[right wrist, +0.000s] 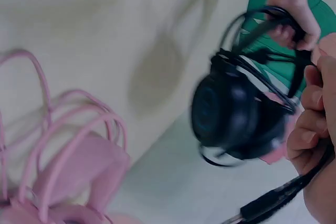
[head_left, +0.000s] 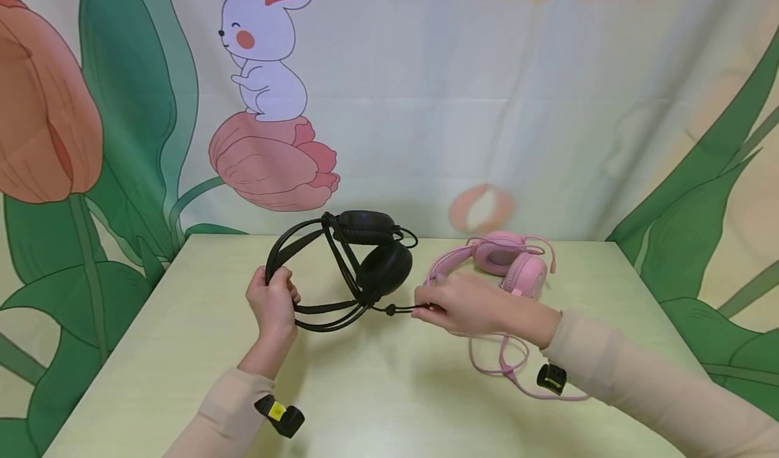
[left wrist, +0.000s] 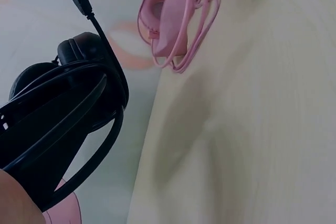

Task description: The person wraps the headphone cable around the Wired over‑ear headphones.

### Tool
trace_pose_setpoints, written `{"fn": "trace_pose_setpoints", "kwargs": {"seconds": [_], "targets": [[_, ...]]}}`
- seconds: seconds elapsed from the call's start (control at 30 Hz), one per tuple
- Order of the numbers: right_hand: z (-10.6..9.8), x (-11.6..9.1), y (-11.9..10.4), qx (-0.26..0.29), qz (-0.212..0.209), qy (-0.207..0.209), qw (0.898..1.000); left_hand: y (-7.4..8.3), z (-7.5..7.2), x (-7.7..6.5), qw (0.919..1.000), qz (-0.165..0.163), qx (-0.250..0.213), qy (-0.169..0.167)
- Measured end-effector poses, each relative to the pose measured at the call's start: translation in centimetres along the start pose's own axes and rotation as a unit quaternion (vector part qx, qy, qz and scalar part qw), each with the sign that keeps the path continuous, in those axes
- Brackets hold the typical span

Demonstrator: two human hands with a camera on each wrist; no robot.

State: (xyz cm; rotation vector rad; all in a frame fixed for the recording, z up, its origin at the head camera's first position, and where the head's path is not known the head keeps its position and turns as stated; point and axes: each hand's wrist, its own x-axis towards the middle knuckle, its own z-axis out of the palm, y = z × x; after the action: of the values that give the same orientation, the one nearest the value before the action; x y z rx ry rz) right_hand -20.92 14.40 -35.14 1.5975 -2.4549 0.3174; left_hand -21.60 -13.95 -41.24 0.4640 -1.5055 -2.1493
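Observation:
A pair of black over-ear headphones (head_left: 386, 268) is held up above the table, its cable looped across the gap between the earcups. My left hand (head_left: 274, 302) grips the headband. My right hand (head_left: 462, 302) pinches the black cable (head_left: 404, 308) to the right of the earcups, just past a small dark slider. In the right wrist view, the cable's plug end (right wrist: 268, 203) sticks out below the curled fingers (right wrist: 307, 121). In the left wrist view, the black headband (left wrist: 86, 169) stretches from the hand toward the earcups.
Pink headphones (head_left: 526, 275) lie at the table's back right, behind my right hand. Their pink cable (head_left: 508, 370) trails loosely toward the right forearm. The pale table (head_left: 365, 390) ends at a printed curtain (head_left: 395, 106) with a rabbit and tulips.

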Motion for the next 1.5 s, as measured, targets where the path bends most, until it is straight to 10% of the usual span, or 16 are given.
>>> {"fn": "trace_pose_setpoints", "kwargs": {"seconds": [0.57, 1.07, 1.5], "targets": [[-2.2, 1.3, 0.6, -0.143, -0.149, 0.094, 0.974, -0.2, -0.1, -1.3, 0.9882, -0.074, 0.024, -0.132], [-3.4, 2.9, 2.0, -0.230, -0.208, 0.104, 0.945, 0.2, -0.1, -2.3, 0.9554, -0.118, 0.027, -0.269], [-3.4, 3.7, 2.5, -0.207, -0.194, 0.072, 0.956, 0.5, -0.2, -2.9, 0.9089, -0.132, 0.006, -0.395]]}}
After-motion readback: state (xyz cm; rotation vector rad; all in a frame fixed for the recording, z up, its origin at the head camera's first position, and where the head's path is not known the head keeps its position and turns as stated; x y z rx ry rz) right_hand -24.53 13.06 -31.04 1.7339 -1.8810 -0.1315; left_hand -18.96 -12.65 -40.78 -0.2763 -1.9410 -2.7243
